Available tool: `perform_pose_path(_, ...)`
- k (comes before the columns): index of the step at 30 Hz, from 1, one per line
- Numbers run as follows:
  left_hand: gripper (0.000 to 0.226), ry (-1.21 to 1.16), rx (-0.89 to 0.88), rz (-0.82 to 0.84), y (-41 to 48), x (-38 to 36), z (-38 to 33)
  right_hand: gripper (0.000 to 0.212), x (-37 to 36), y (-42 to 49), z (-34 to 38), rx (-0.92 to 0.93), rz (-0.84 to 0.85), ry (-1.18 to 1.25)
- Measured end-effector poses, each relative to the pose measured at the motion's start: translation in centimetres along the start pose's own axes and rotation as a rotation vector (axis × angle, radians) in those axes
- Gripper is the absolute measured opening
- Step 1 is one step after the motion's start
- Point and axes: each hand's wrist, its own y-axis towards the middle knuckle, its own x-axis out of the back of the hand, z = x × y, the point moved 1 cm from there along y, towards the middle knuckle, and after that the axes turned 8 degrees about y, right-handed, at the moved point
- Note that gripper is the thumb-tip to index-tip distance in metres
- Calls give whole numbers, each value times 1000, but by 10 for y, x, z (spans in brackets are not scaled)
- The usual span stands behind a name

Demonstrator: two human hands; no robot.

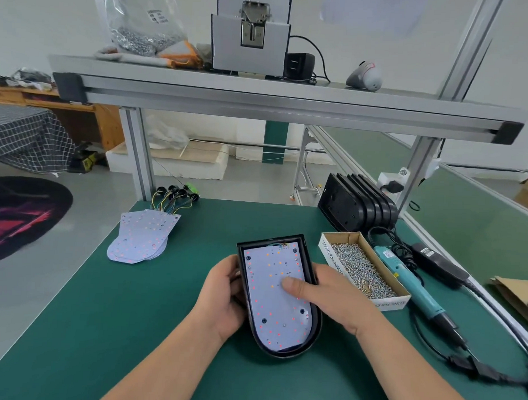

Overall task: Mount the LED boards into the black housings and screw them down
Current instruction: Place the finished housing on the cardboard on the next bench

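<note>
Black housing (318, 318) lies open side up on the green mat (132, 330), near centre, rounded end toward the person, square end far. LED board (267, 313) sits inside it, white face up w/ red + orange dots; wires show at its far edge by the housing's square end. Left hand (223, 300) grips the housing's left wall, fingers curled round the edge, tips partly hidden behind the rim. Right hand (338, 298) holds the right wall: thumb (291, 284) reaches over the rim and lies flat on the board approx mid-length; other fingers hidden behind the wall, can't tell how they sit. Far left on the mat: fanned stack of spare boards (141, 240), their yellow/green leads (170, 201) running to black connectors at the far edge. Just right of the housing: open cardboard box (329, 257) full of small silver screws, touching or nearly touching the right hand's knuckles. Right of the box: teal electric screwdriver (412, 282) lying flat, tip toward the near side, black cord trailing near-right. Black power brick (437, 262) beside it. Far right: row of empty housings (355, 203) standing on edge against the frame post. Alu shelf (260, 92) overhead carries a grey screw feeder (250, 46) and a clear bag of screws (140, 31)
</note>
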Motion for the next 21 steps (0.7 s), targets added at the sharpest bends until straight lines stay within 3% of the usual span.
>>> perform_pose_path(3, 48, 0, 0, -2, 1, 1, -1, 46, 3, -1, 2, -3, -10, -211)
perform_pose_path(7, 38, -70, 20, -4, 2, 4, -4, 48, 5, 0, 2, 22, -91, -402)
perform_pose_path(10, 34, -83, 9, 25, 4, 7, -5, 23, 3, -4, 5, 53, -2, -300)
perform_pose_path(14, 52, -99, -11, 77, 3, 5, -4, 22, 1, -7, 5, 65, 51, -149)
perform_pose_path(21, 26, -143, 6, 59, 6, 7, -4, 35, -8, -2, 1, 62, 86, 11)
